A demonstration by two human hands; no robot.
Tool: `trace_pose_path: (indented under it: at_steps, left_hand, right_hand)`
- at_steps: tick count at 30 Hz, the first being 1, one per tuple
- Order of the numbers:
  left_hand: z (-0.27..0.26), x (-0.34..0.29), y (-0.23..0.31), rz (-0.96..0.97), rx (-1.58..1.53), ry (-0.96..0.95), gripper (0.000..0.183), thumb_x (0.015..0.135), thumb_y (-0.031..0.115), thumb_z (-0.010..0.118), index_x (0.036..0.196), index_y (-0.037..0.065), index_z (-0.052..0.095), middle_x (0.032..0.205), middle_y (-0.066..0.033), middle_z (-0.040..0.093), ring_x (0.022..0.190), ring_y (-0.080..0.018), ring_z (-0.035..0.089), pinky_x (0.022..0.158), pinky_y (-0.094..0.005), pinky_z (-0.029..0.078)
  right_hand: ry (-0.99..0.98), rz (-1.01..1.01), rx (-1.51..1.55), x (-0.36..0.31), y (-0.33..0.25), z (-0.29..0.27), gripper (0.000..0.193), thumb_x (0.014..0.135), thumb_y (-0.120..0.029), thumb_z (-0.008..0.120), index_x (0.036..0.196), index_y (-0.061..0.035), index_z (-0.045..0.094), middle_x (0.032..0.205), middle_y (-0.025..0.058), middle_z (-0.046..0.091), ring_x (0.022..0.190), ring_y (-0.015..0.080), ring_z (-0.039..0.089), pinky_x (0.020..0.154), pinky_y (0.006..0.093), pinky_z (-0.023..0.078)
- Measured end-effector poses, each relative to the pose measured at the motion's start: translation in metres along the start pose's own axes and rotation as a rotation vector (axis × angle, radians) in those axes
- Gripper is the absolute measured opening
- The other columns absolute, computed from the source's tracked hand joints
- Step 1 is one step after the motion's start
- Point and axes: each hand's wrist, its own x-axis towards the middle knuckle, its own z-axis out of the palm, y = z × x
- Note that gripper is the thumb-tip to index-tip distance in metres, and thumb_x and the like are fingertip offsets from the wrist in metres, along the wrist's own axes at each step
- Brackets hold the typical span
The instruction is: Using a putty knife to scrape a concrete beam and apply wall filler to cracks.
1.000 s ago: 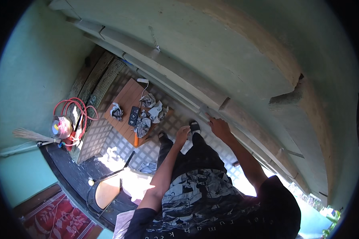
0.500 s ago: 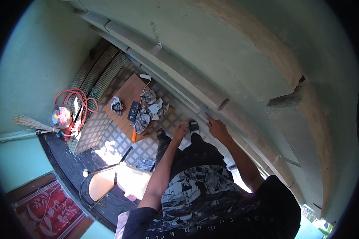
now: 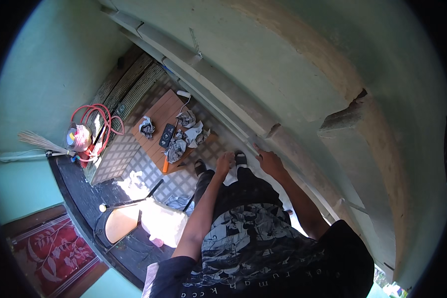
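My right hand point(image 3: 270, 162) reaches to the grey-white wall ledge point(image 3: 223, 102), its index finger stretched out with the tip at or very near the ledge's lower edge. The other fingers of that hand look partly bent, and I make out nothing held in it. My left hand point(image 3: 225, 163) hangs in front of my legs with its fingers curled in; whether something small is inside is hidden. Ahead and to the left, a brown wooden table point(image 3: 151, 109) bears crumpled newspaper point(image 3: 175, 150), a black device point(image 3: 167, 135), a tool with an orange handle point(image 3: 165, 165) and a small paint roller point(image 3: 183, 94).
A pale green wall point(image 3: 273, 54) with a broken ledge piece point(image 3: 340, 121) rises on the right. At the left are a red hose point(image 3: 104, 119), a twig broom point(image 3: 39, 140) and a black counter point(image 3: 74, 184). A white cloth-like thing point(image 3: 161, 223) lies near my left arm.
The view has shifted slightly, so table and wall sit a little differently. My right fingertip stays by the ledge; my left hand keeps nearly the same place, fingers still curled.
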Motion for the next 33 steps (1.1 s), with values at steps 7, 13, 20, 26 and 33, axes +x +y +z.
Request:
trace_pose_path:
  at_steps: [7, 13, 20, 26, 33]
  left_hand:
    - [0.0, -0.019, -0.027, -0.021, 0.025, 0.02, 0.046, 0.092, 0.043, 0.038, 0.119, 0.009, 0.053, 0.11, -0.0046, 0.06, 0.082, -0.0144, 0.061, 0.06, -0.0275, 0.042]
    - [-0.007, -0.025, -0.045, 0.021, -0.05, 0.063, 0.04, 0.093, 0.035, 0.036, 0.114, 0.009, 0.058, 0.104, -0.005, 0.062, 0.075, -0.0156, 0.063, 0.052, -0.0257, 0.041]
    - [-0.03, -0.047, -0.037, 0.076, 0.021, -0.025, 0.045, 0.094, 0.04, 0.035, 0.119, 0.009, 0.054, 0.111, -0.004, 0.059, 0.081, -0.013, 0.059, 0.059, -0.0259, 0.039]
    - [-0.044, -0.067, -0.056, 0.068, 0.018, -0.018, 0.045, 0.094, 0.042, 0.035, 0.118, 0.009, 0.055, 0.108, -0.004, 0.06, 0.08, -0.0127, 0.059, 0.06, -0.0258, 0.039]
    - [-0.054, -0.09, -0.068, 0.008, -0.108, -0.046, 0.05, 0.095, 0.047, 0.031, 0.116, 0.009, 0.056, 0.107, -0.0049, 0.06, 0.08, -0.0132, 0.059, 0.059, -0.025, 0.039]
  right_hand:
    - [0.222, -0.254, 0.028, 0.008, 0.02, 0.019, 0.051, 0.088, -0.025, 0.054, 0.137, -0.0266, 0.038, 0.086, 0.0237, 0.062, 0.083, 0.0425, 0.059, 0.076, 0.049, 0.047]
    - [0.108, -0.116, 0.062, 0.017, 0.01, 0.021, 0.058, 0.084, -0.024, 0.059, 0.138, -0.0265, 0.037, 0.096, 0.0256, 0.061, 0.09, 0.0416, 0.059, 0.082, 0.0467, 0.047]
    - [0.157, -0.095, -0.02, 0.021, 0.018, 0.029, 0.071, 0.076, -0.008, 0.055, 0.139, -0.0331, 0.033, 0.098, 0.0238, 0.061, 0.09, 0.0411, 0.06, 0.08, 0.0478, 0.048]
    - [0.132, -0.054, -0.113, 0.004, 0.023, 0.025, 0.077, 0.071, 0.0, 0.048, 0.138, -0.0336, 0.033, 0.1, 0.021, 0.062, 0.09, 0.0387, 0.061, 0.079, 0.0464, 0.049]
    - [0.168, -0.013, -0.208, -0.021, -0.016, 0.033, 0.075, 0.073, -0.003, 0.05, 0.137, -0.0367, 0.033, 0.096, 0.0208, 0.063, 0.088, 0.0388, 0.061, 0.079, 0.0473, 0.05]
